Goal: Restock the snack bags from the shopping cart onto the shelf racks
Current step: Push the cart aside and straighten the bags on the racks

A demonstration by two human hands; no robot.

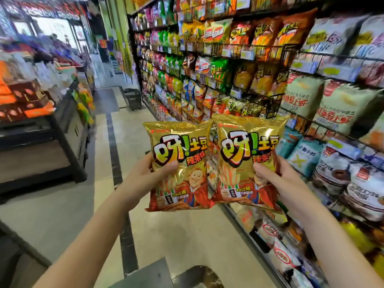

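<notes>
Two bare forearms are seen reaching forward from the bottom edge of the head view. Between them, lowest in the frame, a grey shape point(158, 273) is cut off by the border; what it is cannot be told. The left snack bag point(182, 146), gold with red print, is gripped by the left hand point(149, 175): the thumb is pressed on its front and the fingers are hidden behind it. The right snack bag point(249, 142), of the same design, is gripped in the same way by the right hand point(280, 179). Both bags are held upright and side by side in the air over the aisle floor point(182, 235), their inner edges touching or nearly so, with the right one just beside the shelf racks point(268, 104). These wire racks are filled with rows of snack packets in orange, green, white and blue, and similar gold and orange bags are seen on the upper tiers. Farther down the aisle a dark basket point(133, 98) is set on the floor against the racks. On the left a dark display table point(64, 129) is loaded with blurred goods
</notes>
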